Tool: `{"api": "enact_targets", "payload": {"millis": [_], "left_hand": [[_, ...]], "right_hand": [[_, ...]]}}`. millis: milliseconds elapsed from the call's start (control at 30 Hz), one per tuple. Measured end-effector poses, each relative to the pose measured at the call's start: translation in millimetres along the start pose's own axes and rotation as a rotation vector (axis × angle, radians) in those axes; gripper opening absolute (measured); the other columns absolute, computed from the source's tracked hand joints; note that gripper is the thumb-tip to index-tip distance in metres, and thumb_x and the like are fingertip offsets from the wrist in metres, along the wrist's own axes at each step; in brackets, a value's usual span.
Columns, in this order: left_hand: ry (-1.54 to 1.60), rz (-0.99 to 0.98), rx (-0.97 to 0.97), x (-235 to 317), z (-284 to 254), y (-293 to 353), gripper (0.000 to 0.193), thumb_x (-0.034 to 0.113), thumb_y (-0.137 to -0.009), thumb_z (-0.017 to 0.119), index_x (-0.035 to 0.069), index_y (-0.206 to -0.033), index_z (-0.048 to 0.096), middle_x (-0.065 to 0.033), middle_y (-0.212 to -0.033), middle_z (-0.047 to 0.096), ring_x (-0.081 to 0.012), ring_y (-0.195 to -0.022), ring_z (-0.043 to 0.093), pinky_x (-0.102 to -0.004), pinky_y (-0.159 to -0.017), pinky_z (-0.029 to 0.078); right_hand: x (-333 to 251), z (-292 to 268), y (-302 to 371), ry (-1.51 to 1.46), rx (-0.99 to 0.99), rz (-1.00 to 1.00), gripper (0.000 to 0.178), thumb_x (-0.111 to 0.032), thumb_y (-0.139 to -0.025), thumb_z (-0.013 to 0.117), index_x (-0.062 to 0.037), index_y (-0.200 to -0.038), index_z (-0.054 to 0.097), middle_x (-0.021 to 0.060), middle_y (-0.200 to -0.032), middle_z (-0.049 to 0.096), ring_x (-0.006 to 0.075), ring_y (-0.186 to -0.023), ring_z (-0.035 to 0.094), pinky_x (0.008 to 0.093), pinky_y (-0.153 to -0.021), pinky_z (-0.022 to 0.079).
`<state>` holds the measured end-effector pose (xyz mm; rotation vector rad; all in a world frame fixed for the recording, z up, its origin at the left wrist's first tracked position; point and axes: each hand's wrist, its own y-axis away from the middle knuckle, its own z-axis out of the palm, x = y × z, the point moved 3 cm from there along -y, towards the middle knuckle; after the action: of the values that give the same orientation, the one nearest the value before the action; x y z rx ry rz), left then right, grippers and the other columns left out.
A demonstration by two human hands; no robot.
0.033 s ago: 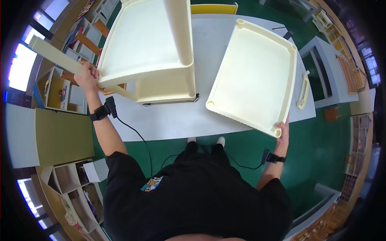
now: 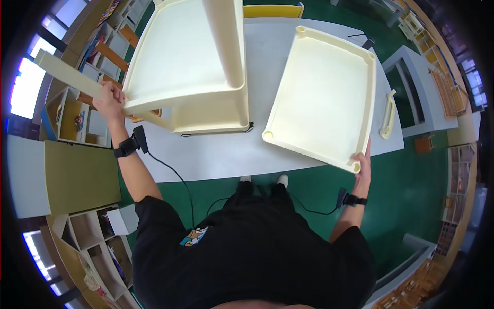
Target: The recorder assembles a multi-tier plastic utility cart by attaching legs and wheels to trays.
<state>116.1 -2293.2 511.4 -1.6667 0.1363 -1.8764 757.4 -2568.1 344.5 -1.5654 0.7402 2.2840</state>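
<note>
On the table [image 2: 216, 159] stands a cream plastic cart [image 2: 177, 56] with shelves, upright posts and small black casters. My left hand [image 2: 109, 102] is closed round the cart's near left post [image 2: 69, 74], by the corner of the upper shelf. To the right is a loose cream shelf tray [image 2: 324, 98] with a raised rim and round sockets at its corners. The fingers of my right hand [image 2: 363, 167] grip its near right corner. Whether the tray touches the table throughout is hidden. A curved cream handle [image 2: 388, 114] lies right of the tray.
A yellow chair back [image 2: 272, 11] stands behind the table. Beyond its right end is a grey frame-like unit [image 2: 411, 92]. An olive cabinet [image 2: 82, 175] and open shelves [image 2: 87, 229] line the left side. A small black device [image 2: 368, 44] sits at the table's far right.
The tray has shifted slightly left with my right hand on its corner. The cart and my left hand have also moved a little left. Both grips look the same.
</note>
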Motion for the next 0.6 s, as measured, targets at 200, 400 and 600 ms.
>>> {"api": "enact_targets", "payload": {"millis": [200,400,600], "left_hand": [[-0.017,-0.04,0.029,1.9,-2.9,2.1,0.011,0.008,-0.084,0.052,0.002,-0.077,0.047,-0.0035,-0.056,0.038,-0.011,-0.044,0.037,-0.0255,-0.04,0.032],[-0.11,-0.002,0.072,9.6,-6.4,7.0,0.012,0.006,-0.084,0.049,0.003,-0.074,0.043,-0.0031,-0.057,0.038,-0.0104,-0.045,0.034,-0.0246,-0.041,0.031],[-0.115,-0.063,0.075,13.7,0.5,11.3,0.014,0.007,-0.086,0.047,0.006,-0.074,0.04,-0.0018,-0.057,0.034,-0.01,-0.046,0.032,-0.0238,-0.042,0.03]], "right_hand": [[-0.6,32.4,-60.8,0.133,-0.134,-0.015,0.098,0.004,-0.054,0.047,-0.0075,-0.147,0.02,0.0166,-0.143,0.034,0.0281,-0.128,0.041,0.0295,-0.098,0.042],[28.3,80.2,-124.4,0.16,-0.275,0.073,0.093,0.006,-0.056,0.046,-0.0097,-0.146,0.026,0.0131,-0.14,0.039,0.0237,-0.127,0.042,0.0278,-0.097,0.041],[56.4,84.9,-182.0,0.2,-0.409,0.051,0.095,0.006,-0.057,0.048,-0.0105,-0.147,0.025,0.0122,-0.143,0.037,0.022,-0.128,0.041,0.0256,-0.097,0.039]]}}
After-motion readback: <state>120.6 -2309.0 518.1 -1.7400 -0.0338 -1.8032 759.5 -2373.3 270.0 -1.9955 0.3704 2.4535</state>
